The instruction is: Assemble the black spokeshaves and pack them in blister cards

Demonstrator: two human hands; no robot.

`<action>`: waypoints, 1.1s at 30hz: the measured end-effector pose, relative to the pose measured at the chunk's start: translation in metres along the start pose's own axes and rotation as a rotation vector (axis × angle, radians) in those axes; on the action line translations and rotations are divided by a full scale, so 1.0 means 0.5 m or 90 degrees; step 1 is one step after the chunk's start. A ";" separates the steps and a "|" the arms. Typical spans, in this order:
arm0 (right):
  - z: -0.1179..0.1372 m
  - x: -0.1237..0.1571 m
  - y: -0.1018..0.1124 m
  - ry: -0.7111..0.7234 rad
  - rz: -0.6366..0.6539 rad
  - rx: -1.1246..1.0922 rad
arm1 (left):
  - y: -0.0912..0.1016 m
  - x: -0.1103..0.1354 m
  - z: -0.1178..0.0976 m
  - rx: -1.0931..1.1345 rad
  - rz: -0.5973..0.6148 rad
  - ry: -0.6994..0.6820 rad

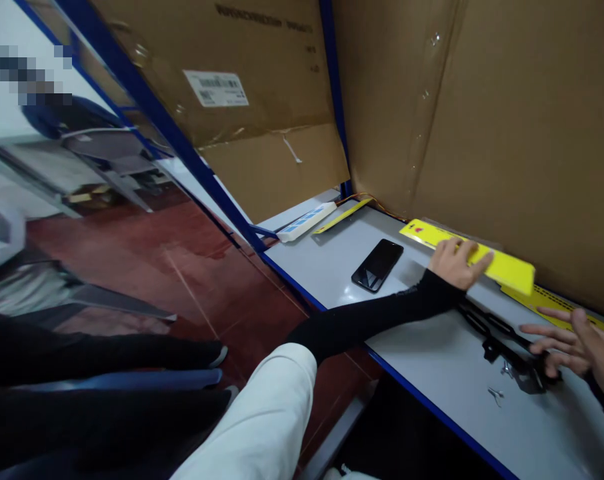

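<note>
My left hand (455,265) has its bent fingers on a long yellow packaging card (512,270) along the back of the grey table, gripping its near edge. At the right edge of the view, my right hand (577,347) has its fingers spread and slightly blurred. It is over the end of a black metal bracket (507,353) with long slots; whether it touches the bracket I cannot tell. Two small silvery wing screws lie close by, one wing screw (495,397) on the tabletop and another wing screw (506,370) against the bracket. A black phone (378,265) lies left of my left hand.
Cardboard sheets (507,133) wall the table's back and left side, by a blue metal frame (182,153). A white power strip (308,222) and a yellow strip (343,217) lie at the far left corner. Another yellow card (577,317) lies behind my right hand. A person's legs (97,347) show at left.
</note>
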State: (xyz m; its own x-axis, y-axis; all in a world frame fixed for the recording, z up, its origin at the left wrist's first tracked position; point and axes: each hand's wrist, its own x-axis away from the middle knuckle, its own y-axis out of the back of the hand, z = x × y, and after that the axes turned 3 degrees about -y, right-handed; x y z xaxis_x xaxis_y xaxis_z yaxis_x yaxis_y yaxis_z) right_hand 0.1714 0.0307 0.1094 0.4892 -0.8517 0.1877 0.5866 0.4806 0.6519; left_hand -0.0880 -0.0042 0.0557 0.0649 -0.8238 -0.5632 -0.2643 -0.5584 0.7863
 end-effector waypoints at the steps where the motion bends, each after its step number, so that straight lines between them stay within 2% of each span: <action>1: 0.003 -0.020 -0.015 -0.051 0.069 -0.158 | -0.013 0.017 -0.033 0.018 0.010 -0.059; 3: -0.002 -0.040 -0.040 -0.056 0.086 -0.273 | -0.031 0.052 -0.080 0.055 0.016 -0.135; 6: -0.019 -0.021 -0.065 -0.012 0.025 -0.359 | -0.029 0.089 -0.102 0.102 0.014 -0.181; 7: -0.023 -0.010 -0.070 0.004 -0.007 -0.395 | -0.023 0.095 -0.097 0.110 0.011 -0.192; 8: -0.028 -0.001 -0.073 0.018 0.022 -0.405 | -0.015 0.097 -0.089 0.107 -0.004 -0.198; 9: -0.032 0.005 -0.074 0.031 0.012 -0.424 | -0.006 0.096 -0.078 0.093 -0.022 -0.193; 10: -0.037 0.007 -0.072 0.041 0.003 -0.437 | 0.002 0.093 -0.066 0.074 -0.015 -0.191; 12: -0.050 0.006 -0.064 0.053 0.041 -0.432 | 0.015 0.086 -0.043 0.042 0.000 -0.161; 17: -0.082 -0.009 -0.042 0.071 0.152 -0.402 | 0.015 0.090 -0.019 0.084 0.161 -0.172; 21: -0.096 -0.022 -0.030 0.050 0.132 -0.427 | 0.004 0.093 -0.033 0.203 0.207 -0.085; 25: -0.112 -0.027 -0.020 0.069 0.172 -0.455 | 0.021 0.081 -0.055 0.521 0.334 0.113; 28: -0.120 -0.031 -0.016 0.065 0.223 -0.471 | 0.032 0.075 -0.082 0.771 0.521 0.230; 30: -0.123 -0.039 -0.013 0.044 0.204 -0.475 | 0.023 0.076 -0.109 0.874 0.654 0.267; 31: -0.124 -0.045 -0.011 0.027 0.166 -0.479 | 0.012 0.078 -0.125 0.908 0.674 0.291; 32: -0.125 -0.050 -0.009 0.003 0.118 -0.488 | -0.002 0.080 -0.141 0.937 0.644 0.324; 33: -0.126 -0.055 -0.008 -0.027 0.065 -0.501 | -0.019 0.081 -0.156 0.961 0.564 0.368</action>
State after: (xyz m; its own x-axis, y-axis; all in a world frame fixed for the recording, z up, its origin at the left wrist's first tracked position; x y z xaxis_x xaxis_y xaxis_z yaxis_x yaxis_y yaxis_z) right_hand 0.1963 0.0653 0.0552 0.5494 -0.7953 0.2562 0.8318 0.5496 -0.0775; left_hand -0.0078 -0.0400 0.0449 -0.3616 -0.9003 0.2423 -0.9134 0.2899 -0.2857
